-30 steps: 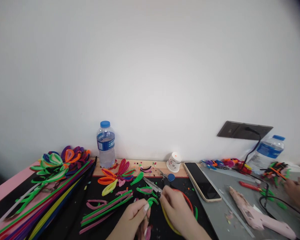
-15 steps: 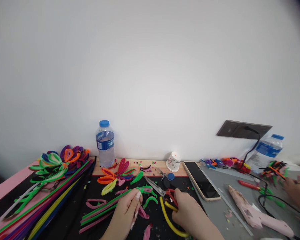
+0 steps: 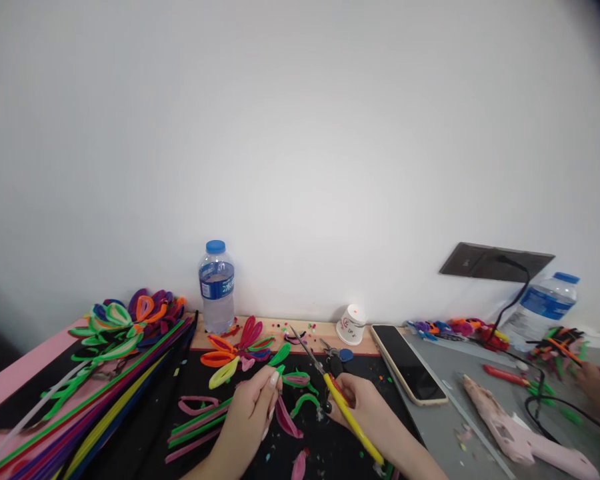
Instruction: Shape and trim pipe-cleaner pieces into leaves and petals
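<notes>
Gripping the scissors [image 3: 350,416] with our right hand [image 3: 367,403], fingers closed round the yellow handle; some are hidden. Left hand [image 3: 250,403] is pinched shut, a bit of green pipe cleaner [image 3: 280,368] showing at its fingertips; can't tell what else is inside the grip.

Key relation: scissors' long axis runs diagonally, handle end low right, tip up and left. Green piece sits left of the blades, near, not touching, a little below the tip. Left hand has the green piece, right hand is the one nearer the blades. Seen edge-on, so we can't tell if the blades are parted.

Between our hands on the black mat [image 3: 267,463]: a pink-and-green loop [image 3: 297,381] and a curved green strip [image 3: 305,398]. Pink loop [image 3: 288,420] just beside our left hand. Further out on the bench [image 3: 325,333]: paper cup [image 3: 351,325], phone [image 3: 410,365].

Vs half a second ago: scissors rolled from flat, both handle loops showing, to edge-on, tip higher. Left pinch looks much the same.
</notes>
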`<state>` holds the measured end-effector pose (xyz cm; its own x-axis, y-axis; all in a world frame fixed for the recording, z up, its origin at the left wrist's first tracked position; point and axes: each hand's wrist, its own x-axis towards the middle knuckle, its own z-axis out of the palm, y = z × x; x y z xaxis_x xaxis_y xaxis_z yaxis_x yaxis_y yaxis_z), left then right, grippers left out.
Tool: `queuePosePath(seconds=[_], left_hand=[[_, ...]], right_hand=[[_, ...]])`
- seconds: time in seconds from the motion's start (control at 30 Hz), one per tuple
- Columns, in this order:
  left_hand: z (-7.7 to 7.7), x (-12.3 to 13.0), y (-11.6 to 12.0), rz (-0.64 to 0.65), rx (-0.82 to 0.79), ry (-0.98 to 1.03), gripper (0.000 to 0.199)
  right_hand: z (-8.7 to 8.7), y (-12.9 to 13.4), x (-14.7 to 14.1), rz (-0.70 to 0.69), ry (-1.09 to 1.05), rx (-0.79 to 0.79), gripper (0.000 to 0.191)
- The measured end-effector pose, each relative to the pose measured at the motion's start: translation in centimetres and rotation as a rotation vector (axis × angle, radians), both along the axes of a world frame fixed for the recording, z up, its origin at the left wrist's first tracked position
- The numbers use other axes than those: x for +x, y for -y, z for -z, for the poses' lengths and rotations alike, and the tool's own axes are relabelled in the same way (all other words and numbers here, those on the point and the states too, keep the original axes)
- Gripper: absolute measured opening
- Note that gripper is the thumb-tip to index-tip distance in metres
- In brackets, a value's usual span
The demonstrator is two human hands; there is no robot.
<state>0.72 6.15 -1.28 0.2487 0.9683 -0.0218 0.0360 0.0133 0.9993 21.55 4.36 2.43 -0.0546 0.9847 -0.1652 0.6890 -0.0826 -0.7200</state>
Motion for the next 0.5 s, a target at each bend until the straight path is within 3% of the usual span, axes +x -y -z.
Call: queuePosePath(seconds=[0.23,0.5], left_hand=[[0.3,-0.2,-0.3,-0.02,0.056,-0.051,0.039],[0.3,-0.4,-0.4,-0.061,0.116,-0.102,0.037]], right_hand=[[-2.2,1.4,-0.4,-0.101,0.091,-0.004,0.024],[-2.5,2.1,-2.1,-0.143,0.245,-0.094,0.018]])
